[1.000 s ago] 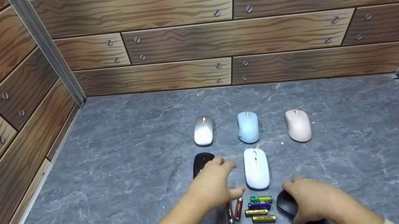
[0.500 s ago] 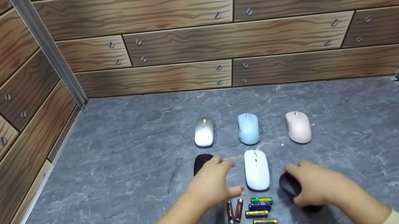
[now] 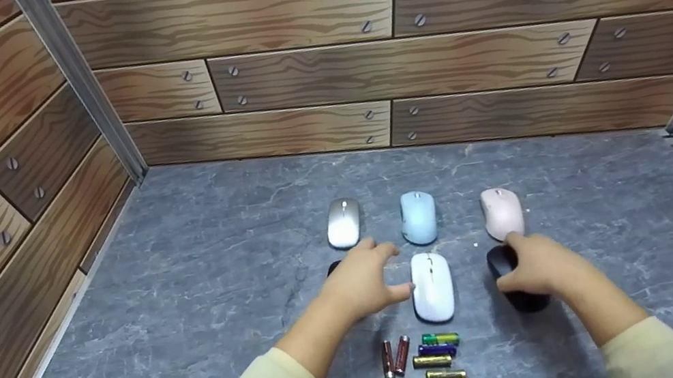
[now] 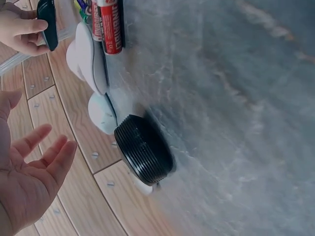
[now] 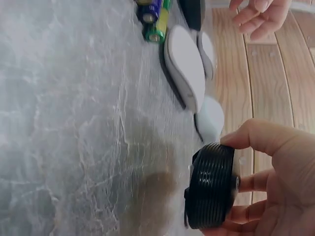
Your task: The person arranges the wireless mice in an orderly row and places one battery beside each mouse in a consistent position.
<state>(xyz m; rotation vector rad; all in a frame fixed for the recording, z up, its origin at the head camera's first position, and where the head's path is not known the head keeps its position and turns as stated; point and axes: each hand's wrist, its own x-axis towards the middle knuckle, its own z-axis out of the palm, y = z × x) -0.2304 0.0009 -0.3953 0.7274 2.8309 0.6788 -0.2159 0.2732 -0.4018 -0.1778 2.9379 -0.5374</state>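
Gripping its sides, the right hand (image 3: 538, 264) is holding a probably light mouse (image 5: 211, 189). The spread left hand (image 3: 361, 281) is hovering empty.

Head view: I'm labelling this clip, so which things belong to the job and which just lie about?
Probably the job: held black mouse in right hand, second black mouse near left hand, white mouse, silver mouse, blue mouse, pink mouse.

Seemingly lying about: two red batteries, four other batteries.
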